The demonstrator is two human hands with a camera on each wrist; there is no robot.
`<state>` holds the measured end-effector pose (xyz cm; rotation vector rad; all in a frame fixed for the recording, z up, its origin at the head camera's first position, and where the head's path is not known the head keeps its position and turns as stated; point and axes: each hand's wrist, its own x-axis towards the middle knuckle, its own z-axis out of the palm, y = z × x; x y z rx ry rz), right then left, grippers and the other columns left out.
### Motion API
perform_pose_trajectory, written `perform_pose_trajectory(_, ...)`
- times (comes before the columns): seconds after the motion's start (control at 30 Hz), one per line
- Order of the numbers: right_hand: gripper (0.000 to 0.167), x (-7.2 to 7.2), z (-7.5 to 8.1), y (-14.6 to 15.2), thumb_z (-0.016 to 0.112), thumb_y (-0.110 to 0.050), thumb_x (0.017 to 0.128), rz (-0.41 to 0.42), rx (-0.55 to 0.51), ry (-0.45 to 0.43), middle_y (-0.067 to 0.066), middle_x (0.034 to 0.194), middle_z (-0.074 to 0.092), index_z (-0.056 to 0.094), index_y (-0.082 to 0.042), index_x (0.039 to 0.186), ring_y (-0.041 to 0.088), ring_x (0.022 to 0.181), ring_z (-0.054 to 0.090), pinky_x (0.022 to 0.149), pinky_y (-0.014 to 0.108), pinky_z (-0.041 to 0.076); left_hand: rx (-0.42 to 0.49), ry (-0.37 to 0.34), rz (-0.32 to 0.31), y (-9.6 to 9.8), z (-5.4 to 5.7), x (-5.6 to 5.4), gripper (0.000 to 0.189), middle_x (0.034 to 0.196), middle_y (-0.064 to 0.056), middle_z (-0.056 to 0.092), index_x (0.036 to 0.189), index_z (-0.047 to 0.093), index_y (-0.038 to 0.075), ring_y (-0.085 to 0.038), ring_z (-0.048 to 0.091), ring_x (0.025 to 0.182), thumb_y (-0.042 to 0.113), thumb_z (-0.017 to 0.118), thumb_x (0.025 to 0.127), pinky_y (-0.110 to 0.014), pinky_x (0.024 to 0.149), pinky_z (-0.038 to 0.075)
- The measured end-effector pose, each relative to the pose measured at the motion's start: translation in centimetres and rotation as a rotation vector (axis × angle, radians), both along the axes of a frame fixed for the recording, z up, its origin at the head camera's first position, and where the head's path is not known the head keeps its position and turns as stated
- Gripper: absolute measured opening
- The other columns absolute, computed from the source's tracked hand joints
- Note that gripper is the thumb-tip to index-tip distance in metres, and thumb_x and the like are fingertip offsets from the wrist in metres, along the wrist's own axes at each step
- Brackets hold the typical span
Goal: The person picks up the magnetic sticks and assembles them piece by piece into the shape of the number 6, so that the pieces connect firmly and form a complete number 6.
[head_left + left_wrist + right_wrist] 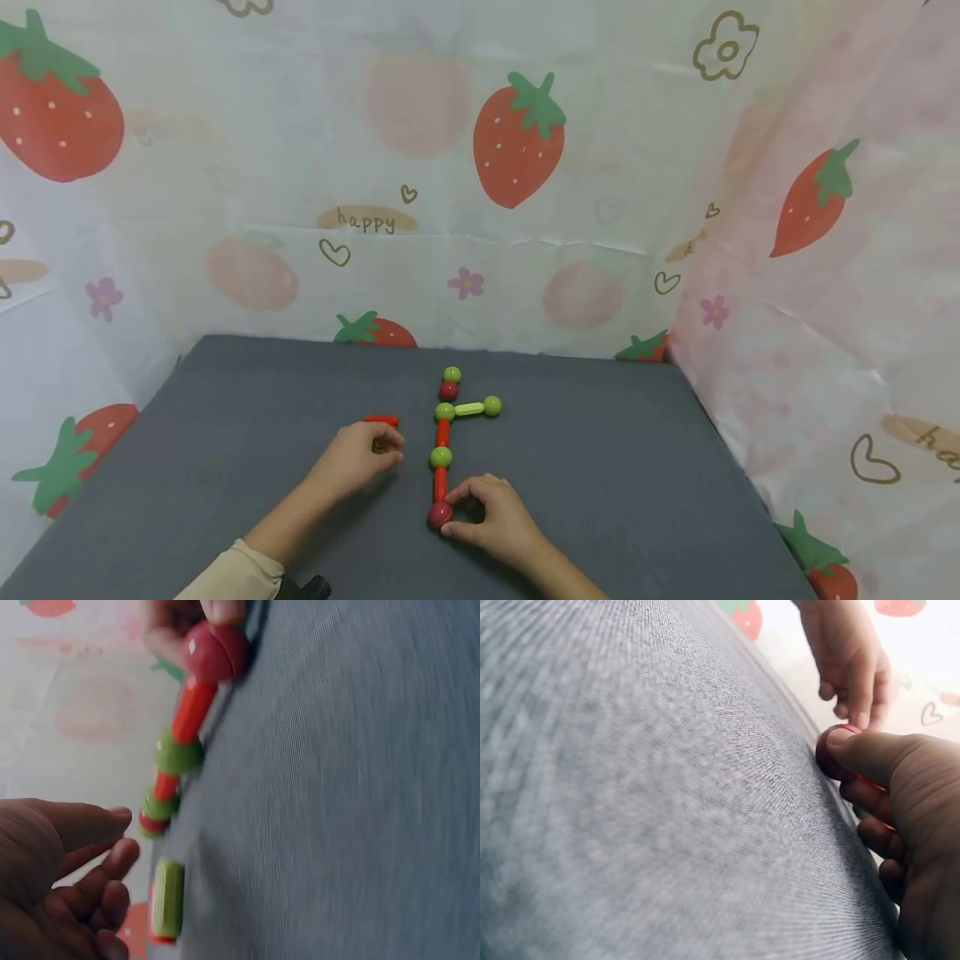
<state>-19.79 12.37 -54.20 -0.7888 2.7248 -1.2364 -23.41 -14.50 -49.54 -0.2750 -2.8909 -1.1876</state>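
Note:
On the grey table lies a chain of balls and rods. At its near end is a dark red ball, pinched between the thumb and fingers of my right hand. From it run a red rod, a green ball and another red rod. My left hand hovers left of the chain, fingers loosely bent and nothing between them. Just beyond it sits a loose red rod. In the left wrist view a light green rod lies against a red one, below the left fingers.
Farther along, a green ball joins a yellow-green rod pointing right to another green ball. A dark red ball and a green ball top the chain. Strawberry-printed cloth walls the table's back and sides.

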Motion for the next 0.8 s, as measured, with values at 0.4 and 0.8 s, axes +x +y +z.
perform_pose_trajectory(0.4,0.029,-0.1,0.0,0.0,0.089,-0.040,0.078,-0.004,-0.007,-0.047,-0.017,0.096,0.068,0.074,-0.034,0.102,0.004,0.086,0.052,0.081,0.027,0.041,-0.139,0.109,-0.007,-3.7,-1.4,-2.0,0.019,0.106,0.001,0.069,0.104,0.078,0.018,-0.020,0.055,0.097,0.017,0.083,0.086,-0.043,0.082,0.049)
perform_pose_trajectory(0.8,0.029,-0.1,-0.2,0.1,0.089,-0.041,0.078,-0.008,-0.017,-0.060,-0.016,0.095,0.067,0.074,-0.035,0.102,0.004,0.084,0.051,0.080,0.026,0.041,-0.164,0.104,-0.017,-4.3,-2.3,-2.9,0.020,0.109,-0.002,0.070,0.104,0.079,0.018,-0.024,0.057,0.103,0.017,0.084,0.084,-0.049,0.088,0.049)
